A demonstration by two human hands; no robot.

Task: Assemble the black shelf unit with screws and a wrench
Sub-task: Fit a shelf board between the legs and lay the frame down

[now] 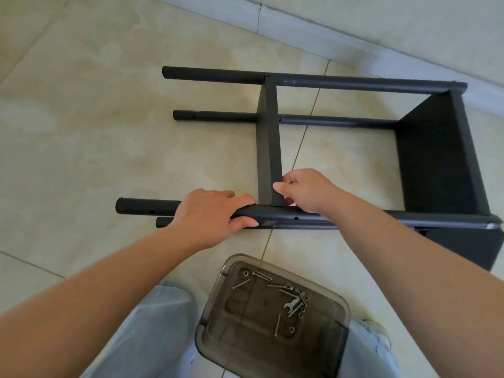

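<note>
My left hand (210,211) curls round the near pole (286,215) of the black shelf unit (436,154), lying on its side on the tiled floor (81,118). My right hand (305,190) pinches the middle shelf panel (268,148) at that pole. Open holes show; the screws (276,324) and wrench (293,304) lie in the tray (215,342), so plenty is left.

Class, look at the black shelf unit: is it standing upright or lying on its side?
Lying on its side. The shelf unit's four tubes run level along the floor tiles, and its panels stand on edge.
</note>
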